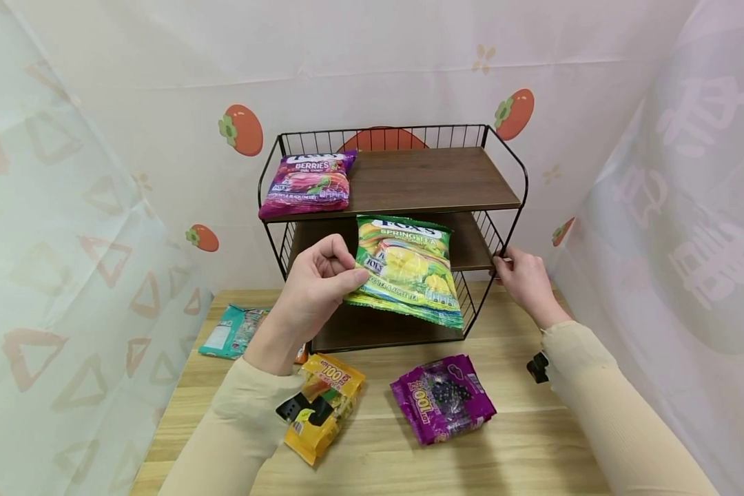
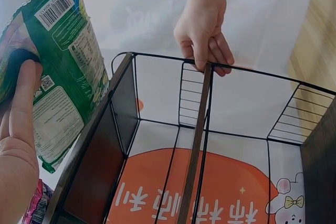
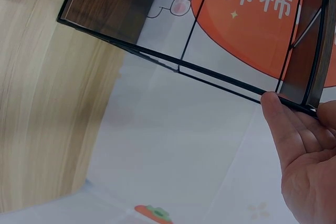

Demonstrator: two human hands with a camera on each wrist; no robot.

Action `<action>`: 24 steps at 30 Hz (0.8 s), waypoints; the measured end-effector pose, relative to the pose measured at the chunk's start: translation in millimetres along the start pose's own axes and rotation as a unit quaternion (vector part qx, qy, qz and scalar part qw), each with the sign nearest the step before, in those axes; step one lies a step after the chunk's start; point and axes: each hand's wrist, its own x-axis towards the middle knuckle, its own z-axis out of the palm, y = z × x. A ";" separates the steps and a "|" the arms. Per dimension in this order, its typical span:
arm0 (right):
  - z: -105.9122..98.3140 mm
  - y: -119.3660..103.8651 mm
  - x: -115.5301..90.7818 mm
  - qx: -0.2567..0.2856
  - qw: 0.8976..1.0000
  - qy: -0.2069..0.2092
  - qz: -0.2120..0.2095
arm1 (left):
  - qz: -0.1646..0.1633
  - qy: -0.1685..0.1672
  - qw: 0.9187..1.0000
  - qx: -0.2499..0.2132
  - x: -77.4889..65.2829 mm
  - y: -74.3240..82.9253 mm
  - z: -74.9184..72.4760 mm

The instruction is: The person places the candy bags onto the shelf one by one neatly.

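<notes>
My left hand (image 1: pixel 319 282) pinches the left edge of a green bag of candy (image 1: pixel 406 269) with thumb and fingers, holding it up in front of the shelf rack (image 1: pixel 434 179). The left wrist view shows the back of that green bag (image 2: pixel 63 77) with its barcode, close to the edge of the top board. At the rack's right side, my right hand (image 1: pixel 527 279) grips the black metal frame by the middle shelf (image 1: pixel 471 241). In the right wrist view the right hand (image 3: pixel 310 156) has its thumb and fingers about that frame. A purple berries candy bag (image 1: pixel 313 182) lies on the top shelf's left end.
On the wooden table (image 1: pixel 521 441) before the rack lie an orange candy bag (image 1: pixel 325 406) and a purple grape candy bag (image 1: pixel 443 399). A teal bag (image 1: pixel 232 334) rests left of the rack, partly behind my left arm. Printed cloth (image 1: pixel 384 55) hangs behind and at both sides.
</notes>
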 end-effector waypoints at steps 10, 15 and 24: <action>0.1 0.0 0.7 -0.002 1.000 0.004 0.000 | 0.012 -0.002 1.000 -0.006 4.3 4.0 3.7; 0.7 0.8 0.4 -0.001 1.000 0.004 -0.001 | 0.019 -0.005 1.000 -0.009 7.0 5.7 6.3; 0.6 1.3 -0.4 -0.001 1.000 0.002 0.000 | 0.019 -0.004 1.000 -0.011 11.9 6.7 9.1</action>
